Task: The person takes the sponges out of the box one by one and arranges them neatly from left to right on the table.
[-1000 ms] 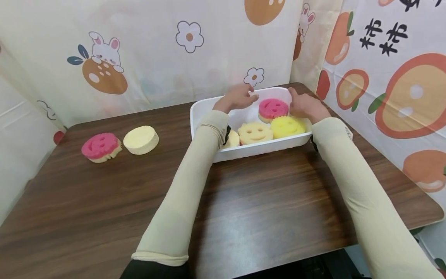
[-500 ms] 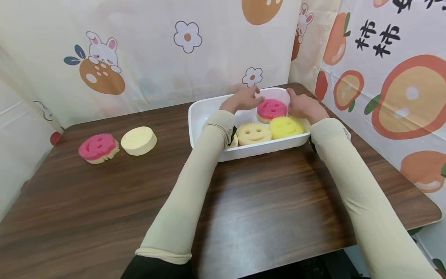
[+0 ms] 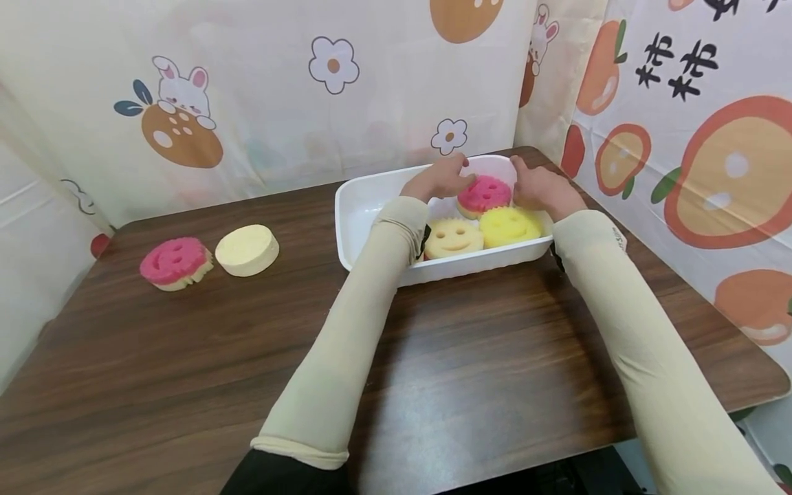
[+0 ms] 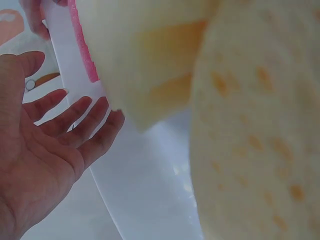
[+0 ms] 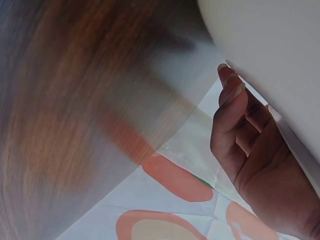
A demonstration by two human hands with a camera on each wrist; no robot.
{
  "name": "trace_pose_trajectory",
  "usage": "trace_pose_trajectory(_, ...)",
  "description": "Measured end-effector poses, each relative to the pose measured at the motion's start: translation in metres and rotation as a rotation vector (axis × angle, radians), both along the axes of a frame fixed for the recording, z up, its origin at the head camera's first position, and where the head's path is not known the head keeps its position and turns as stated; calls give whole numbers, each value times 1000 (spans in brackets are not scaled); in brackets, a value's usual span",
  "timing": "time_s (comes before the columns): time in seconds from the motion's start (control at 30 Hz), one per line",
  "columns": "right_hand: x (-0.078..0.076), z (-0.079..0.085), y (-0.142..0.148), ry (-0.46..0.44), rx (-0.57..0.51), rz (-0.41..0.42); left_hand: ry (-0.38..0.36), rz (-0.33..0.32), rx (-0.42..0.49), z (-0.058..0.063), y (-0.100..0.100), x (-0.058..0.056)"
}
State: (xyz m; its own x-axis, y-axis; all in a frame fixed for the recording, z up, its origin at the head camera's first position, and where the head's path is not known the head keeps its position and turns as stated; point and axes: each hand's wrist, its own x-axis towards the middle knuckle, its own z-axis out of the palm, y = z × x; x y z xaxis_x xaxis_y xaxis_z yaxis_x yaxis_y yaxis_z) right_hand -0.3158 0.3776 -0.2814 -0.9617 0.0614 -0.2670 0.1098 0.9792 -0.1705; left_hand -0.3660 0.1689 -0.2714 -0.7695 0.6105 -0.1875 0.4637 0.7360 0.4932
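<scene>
R of L hand [image 3: 438, 179], pink sponge [image 3: 485, 193]

A brown table [image 3: 185, 371] with wood grain fills much of the scene, and its visible corners are rounded. Behind its far edge hangs a pale cloth [image 3: 266, 89], printed with a rabbit [image 3: 185, 93] over a brown fruit [image 3: 182, 144] and with outlined flowers [image 3: 333, 65]. On the right there is a white cloth [image 3: 656, 130], which carries orange fruits [image 3: 736, 179], green leaves [image 3: 667, 185] and black characters [image 3: 683, 69]. On the far left is a white surface [image 3: 31, 261]; whether wall or door, one cannot tell. A soft reflection [image 3: 458, 385] of light lies on the near part of the table.
</scene>
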Motion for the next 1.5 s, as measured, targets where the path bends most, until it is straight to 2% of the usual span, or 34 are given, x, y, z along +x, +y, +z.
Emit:
trace_pose_trajectory(0.27,0,0,4,0,-5,-1,-12,-26,-39,1,10,2)
trace_pose_trajectory(0.4,-2,-1,4,-2,-13,0,-44,-2,-61,1,13,3)
trace_pose_trajectory(0.63,-1,-2,2,-15,-12,0,-58,-6,-67,0,18,4)
trace_pose_trajectory(0.83,-1,0,2,-20,4,-4,-66,17,-82,0,23,2)
trace_pose_trajectory(1.23,2,2,-1,-20,-25,-28,-59,-14,-79,-1,21,1)
trace_pose_trajectory(1.5,2,2,-1,-21,-16,-10,-45,-30,-81,-4,19,1)
